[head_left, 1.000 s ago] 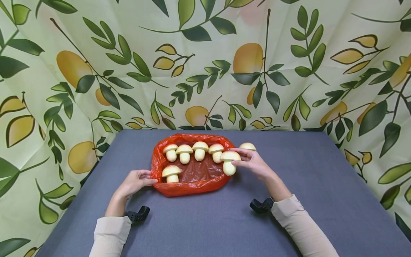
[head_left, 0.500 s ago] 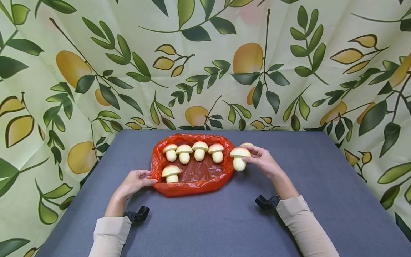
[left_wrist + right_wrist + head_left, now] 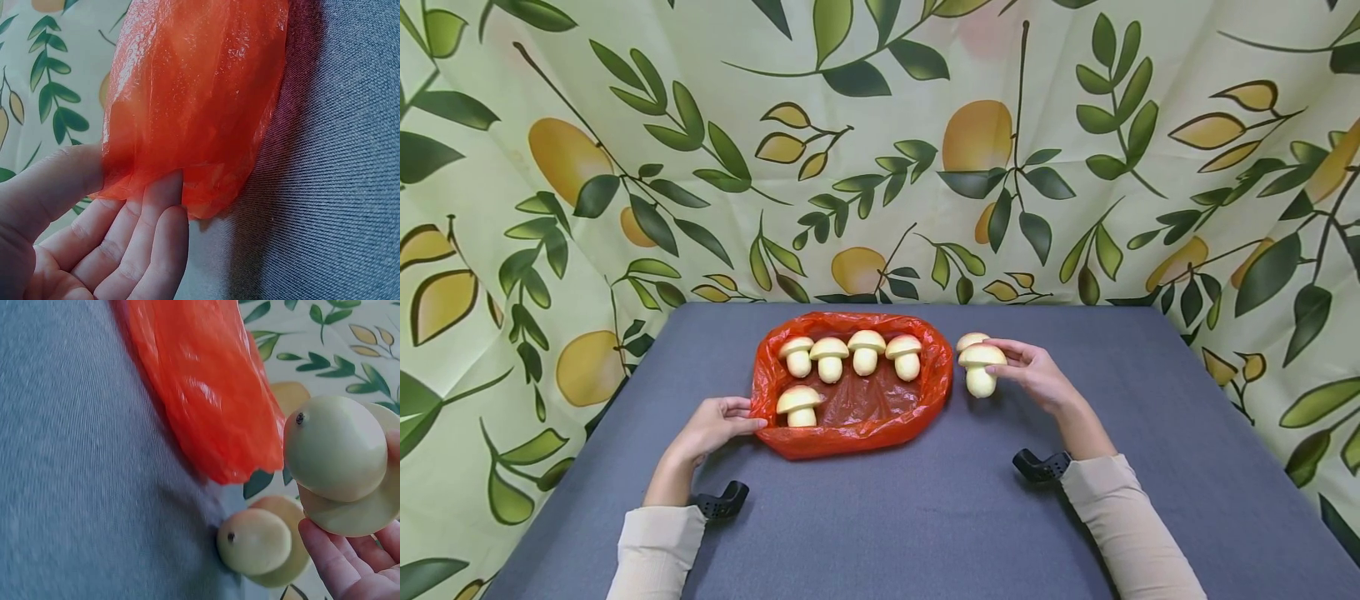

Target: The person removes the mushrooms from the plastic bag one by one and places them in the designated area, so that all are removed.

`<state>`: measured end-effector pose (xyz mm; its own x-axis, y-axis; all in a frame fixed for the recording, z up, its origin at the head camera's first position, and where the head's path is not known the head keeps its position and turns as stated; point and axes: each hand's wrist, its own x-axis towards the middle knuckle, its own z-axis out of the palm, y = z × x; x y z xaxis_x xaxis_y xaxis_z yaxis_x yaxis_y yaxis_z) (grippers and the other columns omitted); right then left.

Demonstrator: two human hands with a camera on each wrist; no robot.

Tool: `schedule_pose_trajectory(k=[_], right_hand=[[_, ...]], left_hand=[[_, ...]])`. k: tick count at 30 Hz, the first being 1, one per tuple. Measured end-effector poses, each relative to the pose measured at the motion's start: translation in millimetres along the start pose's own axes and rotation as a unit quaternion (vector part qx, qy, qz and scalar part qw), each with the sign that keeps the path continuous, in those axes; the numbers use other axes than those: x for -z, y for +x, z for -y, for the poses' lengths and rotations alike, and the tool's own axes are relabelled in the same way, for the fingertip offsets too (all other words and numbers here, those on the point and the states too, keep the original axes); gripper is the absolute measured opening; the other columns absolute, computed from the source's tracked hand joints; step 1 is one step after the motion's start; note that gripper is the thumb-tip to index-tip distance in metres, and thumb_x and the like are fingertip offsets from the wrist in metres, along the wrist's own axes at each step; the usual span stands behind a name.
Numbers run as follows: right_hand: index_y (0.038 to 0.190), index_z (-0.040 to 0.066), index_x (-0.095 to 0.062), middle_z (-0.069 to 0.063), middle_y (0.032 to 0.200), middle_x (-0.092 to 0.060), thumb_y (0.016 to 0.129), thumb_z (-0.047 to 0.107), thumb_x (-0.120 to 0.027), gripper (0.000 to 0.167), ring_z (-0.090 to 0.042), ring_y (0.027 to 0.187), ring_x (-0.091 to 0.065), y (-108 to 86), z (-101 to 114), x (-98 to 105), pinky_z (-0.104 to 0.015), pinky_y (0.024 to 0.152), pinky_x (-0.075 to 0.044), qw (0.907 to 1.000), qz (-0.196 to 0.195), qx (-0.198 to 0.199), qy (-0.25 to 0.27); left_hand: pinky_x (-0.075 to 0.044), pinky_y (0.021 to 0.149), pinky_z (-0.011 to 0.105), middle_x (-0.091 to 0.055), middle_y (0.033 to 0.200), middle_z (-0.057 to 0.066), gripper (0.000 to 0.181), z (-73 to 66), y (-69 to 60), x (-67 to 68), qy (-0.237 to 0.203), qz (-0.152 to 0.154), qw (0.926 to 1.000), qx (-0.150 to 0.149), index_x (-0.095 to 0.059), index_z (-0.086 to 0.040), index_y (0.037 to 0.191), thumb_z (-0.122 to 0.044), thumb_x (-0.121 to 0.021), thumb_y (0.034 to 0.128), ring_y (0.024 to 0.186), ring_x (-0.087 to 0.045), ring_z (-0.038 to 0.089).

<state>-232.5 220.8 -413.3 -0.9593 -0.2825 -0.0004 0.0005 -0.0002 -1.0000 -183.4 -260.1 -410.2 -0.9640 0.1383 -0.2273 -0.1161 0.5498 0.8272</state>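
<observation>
1. Fingers of the left hand (image 3: 717,423) pinch the red bag (image 3: 857,438) at its end, almost closed, only film between; those of the right hand (image 3: 1033,375) are partly spread, curled on the held mushroom (image 3: 981,371).
2. Patterned cloth (image 3: 880,83) hangs beyond the fingers of each hand.
3. Grey table (image 3: 880,533) lies beneath them.
4. Bag: right of the left fingers, left of the right ones. Its film looks light, limp, slick and easily torn; the folded rim seems the best hold.
5. Bagged mushrooms (image 3: 867,354): 1 just right of the left fingers, 4 in a row farther off.
6. Held mushroom: outside the bag, at the right fingertips. Probably light and smooth; stiff or soft, I cannot tell. Gripping where stem meets cap should spare the thinner edge.
7. Loose mushroom (image 3: 253,540): on the table, just beyond the right fingers.
8. Smallest: 1 dark spot (image 3: 300,418) on the held stem's end.
</observation>
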Motion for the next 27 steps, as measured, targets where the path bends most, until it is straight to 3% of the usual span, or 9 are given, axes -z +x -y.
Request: schedule_pose_trajectory(k=[14,23,27], right_hand=[[0.136,-0.002,-0.049,0.024,0.098,-0.069,0.086,0.004,-0.068,0.054,0.008,0.093,-0.064,-0.4,-4,25,-0.013,0.083,-0.05,0.9989,-0.036,-0.026,-0.014],[0.125,0.015,-0.059,0.025,0.1,-0.067,0.087,0.003,-0.067,0.04,0.009,0.093,-0.061,0.1,-7,40,-0.011,0.082,-0.05,0.9989,-0.039,-0.026,-0.01],[0.126,0.015,-0.057,0.026,0.1,-0.066,0.088,0.004,-0.066,0.041,0.011,0.093,-0.06,0.7,-9,48,-0.01,0.081,-0.05,0.9983,-0.044,-0.034,-0.02]], left_hand=[[-0.052,0.071,0.019,-0.071,0.105,0.023,0.046,0.7,0.2,-0.2,0.001,-0.001,1.0,0.004,-0.056,0.014,0.118,-0.013,-0.072,0.0849,0.077,-0.062,-0.002],[-0.051,0.07,0.017,-0.071,0.104,0.023,0.045,1.3,0.1,-0.5,-0.006,0.001,1.0,0.0,-0.056,0.015,0.118,-0.012,-0.072,0.0854,0.076,-0.061,-0.003],[-0.051,0.069,0.016,-0.072,0.103,0.022,0.045,1.6,0.7,-0.6,-0.011,0.001,0.9999,-0.001,-0.056,0.016,0.118,-0.012,-0.071,0.0856,0.076,-0.061,-0.004]])
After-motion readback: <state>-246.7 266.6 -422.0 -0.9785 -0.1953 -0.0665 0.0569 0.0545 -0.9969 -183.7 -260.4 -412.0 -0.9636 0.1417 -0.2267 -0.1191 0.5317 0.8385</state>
